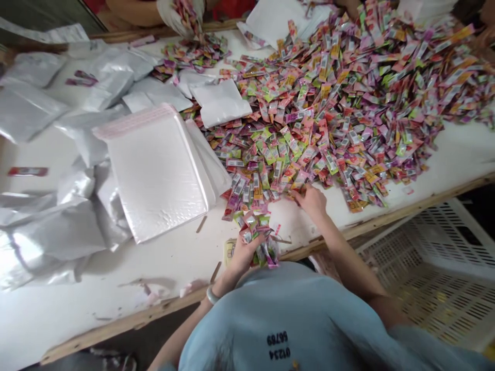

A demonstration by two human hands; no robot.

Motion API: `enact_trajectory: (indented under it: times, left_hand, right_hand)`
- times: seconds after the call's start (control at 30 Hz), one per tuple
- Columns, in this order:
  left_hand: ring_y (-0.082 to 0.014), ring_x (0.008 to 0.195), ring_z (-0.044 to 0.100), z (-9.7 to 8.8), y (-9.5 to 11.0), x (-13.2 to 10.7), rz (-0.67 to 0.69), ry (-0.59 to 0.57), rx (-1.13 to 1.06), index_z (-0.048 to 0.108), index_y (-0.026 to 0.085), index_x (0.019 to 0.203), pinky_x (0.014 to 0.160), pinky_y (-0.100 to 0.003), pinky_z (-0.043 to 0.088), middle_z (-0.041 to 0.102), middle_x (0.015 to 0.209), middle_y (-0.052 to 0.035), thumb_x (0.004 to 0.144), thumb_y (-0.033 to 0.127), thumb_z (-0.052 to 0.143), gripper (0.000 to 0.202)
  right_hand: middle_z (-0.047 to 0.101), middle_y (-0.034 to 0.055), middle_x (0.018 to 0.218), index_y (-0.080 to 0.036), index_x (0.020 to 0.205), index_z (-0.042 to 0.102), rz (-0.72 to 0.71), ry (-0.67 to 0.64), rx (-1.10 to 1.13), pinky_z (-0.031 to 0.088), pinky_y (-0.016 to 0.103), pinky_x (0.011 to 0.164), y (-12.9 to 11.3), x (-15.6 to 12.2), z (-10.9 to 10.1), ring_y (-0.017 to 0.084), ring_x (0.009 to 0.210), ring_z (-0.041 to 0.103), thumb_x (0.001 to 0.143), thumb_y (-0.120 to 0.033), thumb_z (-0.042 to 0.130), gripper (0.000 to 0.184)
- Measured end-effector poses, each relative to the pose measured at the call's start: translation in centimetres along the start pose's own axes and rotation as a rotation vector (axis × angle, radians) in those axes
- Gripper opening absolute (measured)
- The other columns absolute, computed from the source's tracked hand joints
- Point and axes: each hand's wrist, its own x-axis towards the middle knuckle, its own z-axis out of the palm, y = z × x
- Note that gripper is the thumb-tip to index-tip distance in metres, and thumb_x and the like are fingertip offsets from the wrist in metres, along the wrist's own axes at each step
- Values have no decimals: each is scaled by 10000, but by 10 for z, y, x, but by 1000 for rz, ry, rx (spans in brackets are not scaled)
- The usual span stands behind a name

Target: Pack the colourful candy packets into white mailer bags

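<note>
My left hand [247, 252] is closed around a bunch of small colourful sachets [253, 226], held close to my body at the table's front edge. More sachets show just past its fingers, some tilted and overlapping. My right hand [312, 202] reaches to the near edge of a large sachet pile [294, 139], its fingertips pinched on a sachet [297, 190] there. The sachets are narrow and flat, in pink, green, orange and purple. A yellowish item [229, 250] lies beside my left wrist, partly covered.
White padded mailers [158, 175] lie stacked left of the pile, with filled silvery-white bags [58, 232] further left. Across the table, a person's gloved hands [181, 18] hold sachets. A white plastic crate [444, 257] stands below the table's wooden edge on the right.
</note>
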Motion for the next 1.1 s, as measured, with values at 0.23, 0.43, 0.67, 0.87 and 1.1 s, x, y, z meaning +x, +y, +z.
enact_trajectory:
  times: [0.23,0.43,0.67,0.87,1.1]
  left_hand:
    - [-200,655,711,-9,3,-12,-82,-17,-39,736,165,903,646,-305,580,788,797,-61,569,482,951,508]
    - [-181,661,703,4,20,-11,-63,-67,-4,735,154,885,661,-274,567,764,750,-33,563,456,967,498]
    - [-206,698,714,-2,12,-16,-55,-40,-23,740,143,925,702,-304,575,776,774,-50,555,516,969,573]
    - [-247,992,745,11,14,-1,50,-19,-50,758,185,942,897,-317,570,803,962,-60,595,459,953,483]
    - [-269,1029,744,22,5,6,28,-114,-45,732,206,1103,986,-385,559,805,994,-59,637,443,932,559]
  right_hand:
    - [655,169,1384,-203,865,679,-551,113,-84,484,491,1079,25,0,-35,326,1343,566,970,-223,556,163]
    - [509,169,1603,-160,1010,720,-1133,-108,-419,427,556,1203,8,68,-36,323,1525,421,891,-17,549,253]
    - [772,162,1086,-211,879,616,-880,168,-76,587,419,929,23,74,-19,270,1023,738,950,-133,516,146]
    - [631,-53,659,-214,1337,503,-412,-62,707,468,247,530,14,-42,-17,158,529,578,932,-366,652,457]
    - [689,78,839,-209,1022,675,-659,-144,327,564,356,745,-4,-125,0,241,801,665,909,-143,504,215]
